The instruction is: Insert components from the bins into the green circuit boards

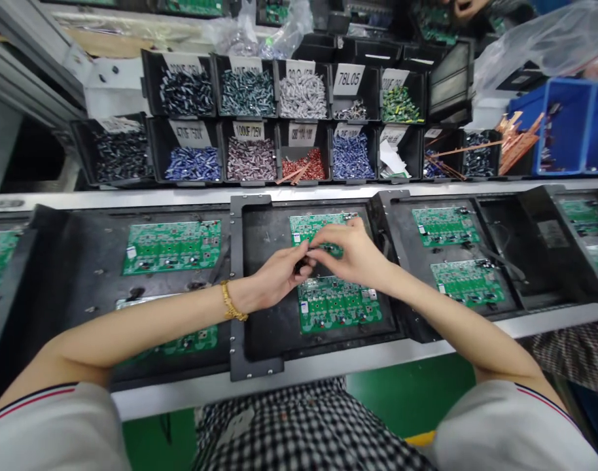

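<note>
Left hand (pixel 279 278): reaching in from the left and slightly upward, fingers curled, thumb along the top; closed around dark parts (pixel 299 264), too small and shaded to name or count.
Right hand (pixel 351 252): angled in from the right, thumb and forefinger stretched toward the left fingertips and touching there; cannot tell whether pinched on a part or only against the other hand.
Dark parts: within the left fingers, over the gap between upper board (pixel 303 226) and lower board (pixel 338 311); probably very light, with stiff little bodies, easy to drop; best taken by the body, using fingertips only.
Boards: lying flat in the black tray (pixel 267 333), one beyond the other, upper one partly covered by the right hand; likely light and rigid, fragile where fitted with components; best held by bare edges.
Arms: both spread wide at the elbows, converging over the tray; gold bracelet (pixel 229 302) on the left wrist, just beside the tray's left frame.
Bins (pixel 413 147): in two rows beyond the tray, mostly labelled, filled with small loose components.
</note>
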`<state>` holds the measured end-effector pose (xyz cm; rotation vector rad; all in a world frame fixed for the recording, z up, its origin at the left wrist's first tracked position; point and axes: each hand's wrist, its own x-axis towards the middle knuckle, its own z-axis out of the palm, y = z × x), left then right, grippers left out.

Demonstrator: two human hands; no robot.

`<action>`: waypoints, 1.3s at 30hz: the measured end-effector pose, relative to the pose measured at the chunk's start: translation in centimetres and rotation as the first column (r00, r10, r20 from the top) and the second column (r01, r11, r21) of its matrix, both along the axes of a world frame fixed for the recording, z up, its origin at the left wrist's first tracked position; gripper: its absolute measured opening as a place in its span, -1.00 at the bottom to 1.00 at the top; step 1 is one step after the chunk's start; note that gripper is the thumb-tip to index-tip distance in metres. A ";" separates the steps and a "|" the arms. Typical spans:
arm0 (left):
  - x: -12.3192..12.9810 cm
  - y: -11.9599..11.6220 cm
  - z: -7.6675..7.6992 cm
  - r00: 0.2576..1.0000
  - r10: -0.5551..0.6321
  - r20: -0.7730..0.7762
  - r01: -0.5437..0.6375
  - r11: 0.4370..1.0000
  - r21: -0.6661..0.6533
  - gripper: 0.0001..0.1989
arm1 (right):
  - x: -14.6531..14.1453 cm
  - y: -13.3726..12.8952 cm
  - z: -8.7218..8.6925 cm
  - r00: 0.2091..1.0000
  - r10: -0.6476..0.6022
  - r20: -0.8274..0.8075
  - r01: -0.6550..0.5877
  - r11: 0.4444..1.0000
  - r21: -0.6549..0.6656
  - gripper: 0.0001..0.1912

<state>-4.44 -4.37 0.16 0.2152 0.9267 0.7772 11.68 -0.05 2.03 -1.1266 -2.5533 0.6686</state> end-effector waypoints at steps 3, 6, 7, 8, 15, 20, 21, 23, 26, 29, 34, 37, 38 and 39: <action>-0.7 -0.7 0.3 0.998 0.060 0.008 -0.060 0.997 -0.042 -0.75 | -1.9 -0.1 -0.3 0.998 0.042 0.053 -0.043 0.999 0.030 -0.84; -1.3 -1.9 0.3 1.000 0.014 -0.017 -0.016 0.991 -0.133 -0.75 | -2.6 1.3 -2.0 0.991 0.073 0.108 -0.074 0.997 0.010 -0.87; -1.5 -2.3 0.2 0.999 -0.029 -0.020 0.026 0.989 -0.148 -0.76 | -2.7 1.7 -2.6 0.988 0.089 0.122 -0.090 0.996 0.004 -0.87; -1.6 -2.6 0.1 0.998 -0.066 -0.019 0.062 0.987 -0.150 -0.77 | -2.8 2.1 -3.1 0.985 0.105 0.135 -0.106 0.994 0.002 -0.87; -2.0 -2.7 -0.6 0.997 -0.060 -0.054 0.055 0.994 -0.092 -0.78 | -2.7 2.7 -4.1 0.971 0.165 0.175 -0.168 0.986 0.001 -0.85; -1.9 -2.4 -0.4 0.994 -0.108 -0.032 0.106 0.993 -0.061 -0.73 | -2.8 2.6 -4.0 0.962 0.183 0.201 -0.195 0.980 0.037 -0.83; -1.8 -2.4 -0.4 0.993 -0.111 -0.038 0.109 0.993 -0.053 -0.73 | -2.8 2.5 -4.0 0.958 0.187 0.218 -0.205 0.977 0.059 -0.83; -1.8 -2.2 -0.3 0.993 -0.102 -0.056 0.099 0.994 -0.052 -0.74 | -2.9 2.3 -3.9 0.947 0.188 0.260 -0.223 0.968 0.115 -0.82; -1.6 -1.9 -0.5 0.996 -0.043 -0.081 0.037 0.997 -0.072 -0.73 | -2.8 2.1 -3.9 0.936 0.167 0.309 -0.235 0.951 0.199 -0.80; -1.3 -1.6 -0.6 0.993 0.028 -0.112 -0.040 0.994 -0.105 -0.71 | -2.8 2.1 -4.2 0.926 0.172 0.335 -0.264 0.931 0.252 -0.79; -0.4 -1.5 -0.3 0.983 0.085 -0.163 -0.112 0.980 -0.165 -0.71 | -2.8 2.4 -4.3 0.919 0.205 0.338 -0.296 0.924 0.243 -0.80; 0.4 -1.5 -0.2 0.969 0.168 -0.181 -0.198 0.966 -0.166 -0.72 | -2.4 2.0 -3.5 0.971 0.127 0.202 -0.156 0.978 0.138 -0.86; 0.8 -1.5 -0.1 0.963 0.199 -0.181 -0.228 0.961 -0.158 -0.73 | -2.1 1.6 -3.1 0.987 0.092 0.134 -0.103 0.992 0.078 -0.87; 1.2 -1.5 -0.1 0.958 0.226 -0.176 -0.252 0.957 -0.146 -0.74 | -1.7 1.1 -2.6 0.995 0.065 0.073 -0.067 0.998 0.021 -0.86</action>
